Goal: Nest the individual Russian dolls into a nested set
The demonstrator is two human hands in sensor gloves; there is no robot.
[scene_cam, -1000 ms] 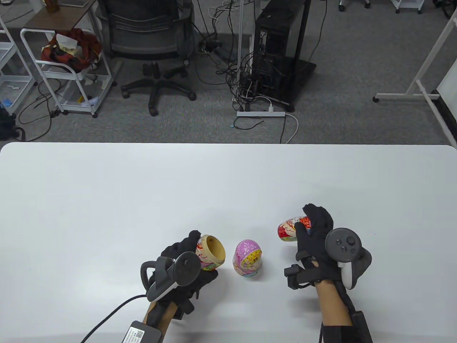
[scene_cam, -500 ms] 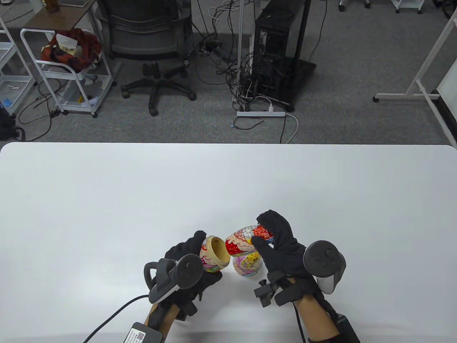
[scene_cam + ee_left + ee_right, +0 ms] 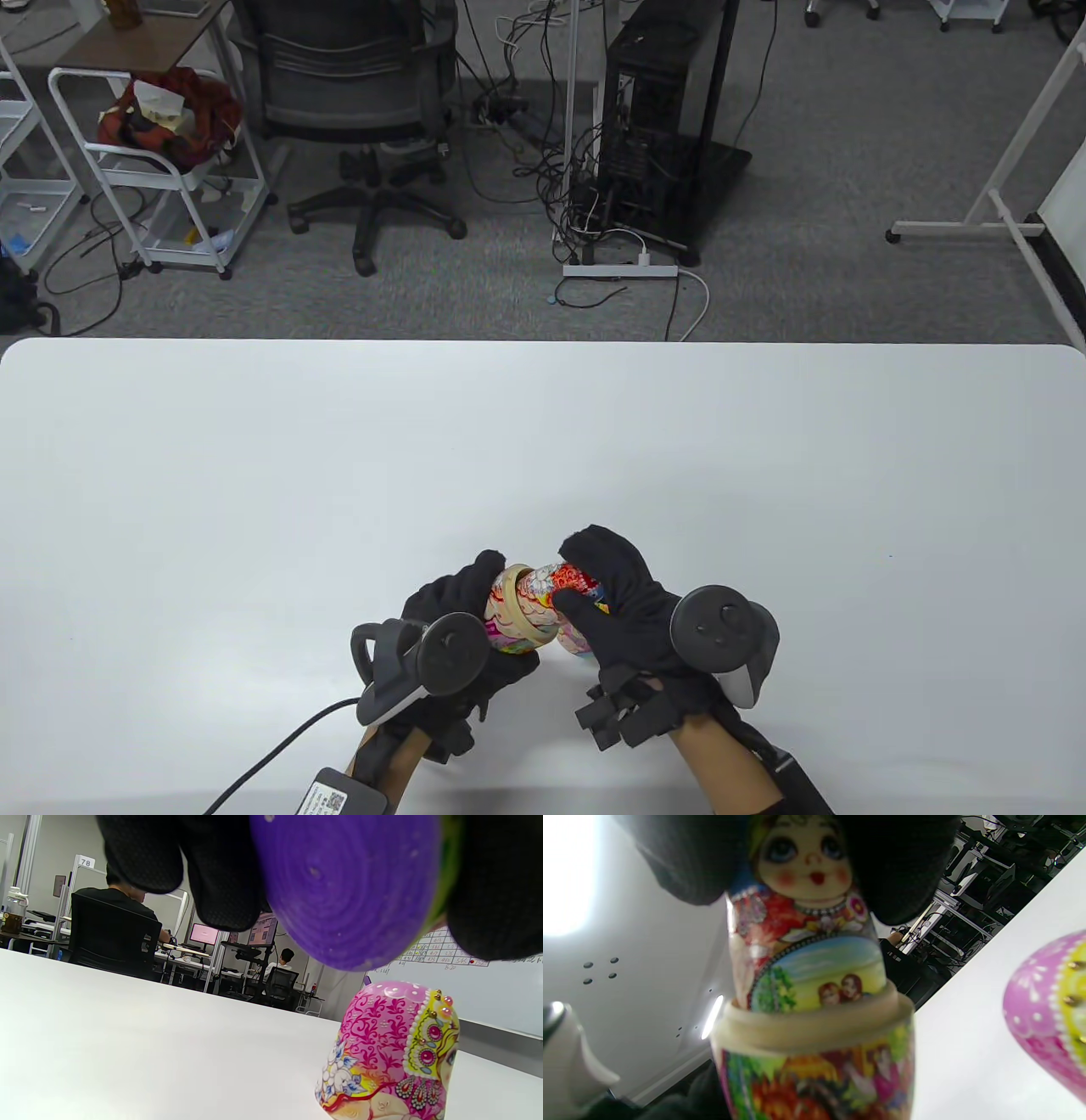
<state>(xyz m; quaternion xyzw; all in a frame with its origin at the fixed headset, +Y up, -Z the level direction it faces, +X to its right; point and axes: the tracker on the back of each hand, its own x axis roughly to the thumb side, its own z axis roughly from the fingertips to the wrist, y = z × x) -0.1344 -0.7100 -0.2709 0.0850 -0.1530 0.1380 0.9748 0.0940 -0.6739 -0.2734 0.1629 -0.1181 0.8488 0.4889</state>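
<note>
Seating the smaller doll in the open lower half.

Low in the centre of the table view, our left hand (image 3: 462, 632) grips the open bottom half (image 3: 509, 624), its purple base showing at the top of the left wrist view. Our right hand (image 3: 624, 607) grips the red inner doll (image 3: 564, 586) by its head; the right wrist view shows its lower end already inside the wooden rim. The pink top half (image 3: 392, 1052) stands on the white surface (image 3: 543, 441) just beside and partly behind our hands. Judging from this, we next need to push the doll fully down, release it, then fetch the pink cap and align it over the rim.
</note>
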